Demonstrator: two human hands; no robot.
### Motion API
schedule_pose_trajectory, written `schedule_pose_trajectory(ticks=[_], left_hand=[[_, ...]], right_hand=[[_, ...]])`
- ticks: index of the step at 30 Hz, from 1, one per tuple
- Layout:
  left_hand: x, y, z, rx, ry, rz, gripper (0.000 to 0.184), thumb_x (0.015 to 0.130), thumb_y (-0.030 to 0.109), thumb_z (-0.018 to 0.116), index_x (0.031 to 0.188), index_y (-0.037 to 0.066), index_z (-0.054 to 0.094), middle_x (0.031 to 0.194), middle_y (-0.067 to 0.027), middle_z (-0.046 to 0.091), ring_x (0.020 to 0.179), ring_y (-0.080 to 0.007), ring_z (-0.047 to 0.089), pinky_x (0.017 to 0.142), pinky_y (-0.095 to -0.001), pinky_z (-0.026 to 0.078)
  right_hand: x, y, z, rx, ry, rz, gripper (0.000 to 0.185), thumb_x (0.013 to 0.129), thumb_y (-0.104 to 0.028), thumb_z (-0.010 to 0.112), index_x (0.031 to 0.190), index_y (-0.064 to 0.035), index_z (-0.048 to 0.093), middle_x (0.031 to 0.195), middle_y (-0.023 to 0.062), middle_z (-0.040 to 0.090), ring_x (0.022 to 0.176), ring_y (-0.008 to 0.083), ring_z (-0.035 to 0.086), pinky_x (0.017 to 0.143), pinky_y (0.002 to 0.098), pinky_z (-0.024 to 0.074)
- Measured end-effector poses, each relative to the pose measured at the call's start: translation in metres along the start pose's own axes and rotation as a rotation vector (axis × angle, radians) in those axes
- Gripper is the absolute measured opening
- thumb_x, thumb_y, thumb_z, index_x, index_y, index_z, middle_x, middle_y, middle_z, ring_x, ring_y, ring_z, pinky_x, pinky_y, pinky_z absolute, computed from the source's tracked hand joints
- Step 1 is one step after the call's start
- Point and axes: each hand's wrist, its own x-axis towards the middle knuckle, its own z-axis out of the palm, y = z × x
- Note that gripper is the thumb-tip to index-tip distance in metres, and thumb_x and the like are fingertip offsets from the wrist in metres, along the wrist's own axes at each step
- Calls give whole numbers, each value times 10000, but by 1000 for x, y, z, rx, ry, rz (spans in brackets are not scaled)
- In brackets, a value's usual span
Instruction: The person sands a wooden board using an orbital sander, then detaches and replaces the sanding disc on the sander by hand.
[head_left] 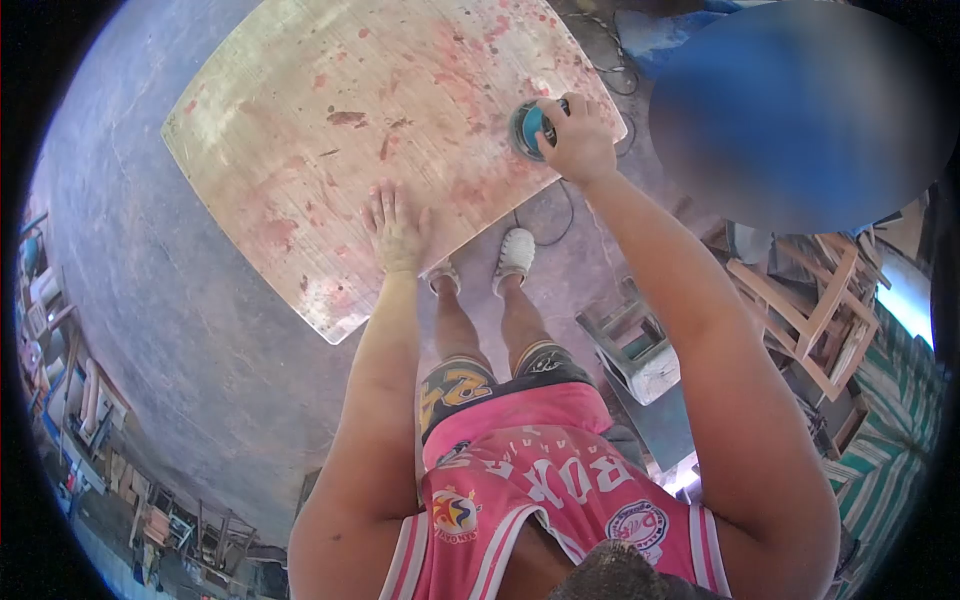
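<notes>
- The right hand (582,140) is curled over the sander (529,132), its fingers and thumb clamped on the top of the tool.
- The sander is round, with a blue-green body and a darker rim; it stands on the board (290,150), near the right-hand corner and close to the edge facing the person.
- The left hand (398,232) lies palm down on the board, near the same edge, fingers stretched out and slightly apart, thumb spread toward the right; it grips nothing.
- The two hands are well apart, with bare board between them.
- The board is pale and wide, with slightly bowed edges and rounded corners; red and pink stains and some dark brown marks are scattered over its face, and its far end runs out of view at the top.
- A dark cord (572,215) loops over the floor (130,220) beside the board, below the sander.
- The person stands at the near edge in white shoes (514,255), dark shorts (465,390) and a pink jersey (560,470) with white lettering.
- To the right, near the right arm, a wooden frame (800,300) leans among other pieces, with a green-and-white striped cloth (900,400) beyond it.
- A large round patch at upper right is too blurred to make out.
- Along the lower left lies a jumble of wood (125,485), too small to sort out.
</notes>
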Motion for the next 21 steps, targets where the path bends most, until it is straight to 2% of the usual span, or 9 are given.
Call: schedule_pose_trajectory(ticks=[5, 8, 10, 20, 21], left_hand=[[1, 3, -7, 6, -22, -15, 702, 949, 431, 614, 1536, 98, 422, 1626, -143, 359, 1534, -337, 258, 1251, -533, 119], [0, 0, -1, 21, 22, 13, 696, 949, 425, 615, 1533, 98, 425, 1624, -146, 362, 1528, -345, 268, 1249, -534, 129], [-1, 1, -2, 17, 12, 5, 697, 947, 425, 616, 1533, 99, 425, 1623, -147, 362, 1528, -346, 269, 1248, -534, 132], [0, -2, 1, 16, 23, 22, 700, 952, 427, 605, 1537, 92, 417, 1605, -157, 388, 1520, -352, 281, 1246, -542, 138], [-1, -4, 1, 18, 23, 22, 700, 952, 427, 605, 1537, 92, 417, 1605, -157, 388, 1520, -352, 281, 1246, -542, 138]], right_hand=[[15, 8, 3, -38, 0, 78, 455, 821, -293, 759, 1249, -225, 618, 1210, 120, 565, 1125, 352, 562, 872, 490, 544], [-4, -13, 2, 1, -3, 20, 440, 816, -289, 761, 1229, -218, 626, 1204, 126, 565, 1115, 357, 569, 872, 488, 548], [-19, -27, -1, 80, -87, 2, 411, 817, -286, 757, 1202, -205, 639, 1189, 131, 566, 1096, 355, 575, 870, 491, 546], [7, -32, 9, 5, -3, 4, 410, 809, -270, 757, 1198, -214, 640, 1191, 129, 566, 1090, 352, 579, 859, 475, 538], [-5, -37, 6, 14, -51, -22, 422, 805, -269, 760, 1207, -223, 638, 1191, 125, 568, 1097, 351, 580, 857, 471, 537]])
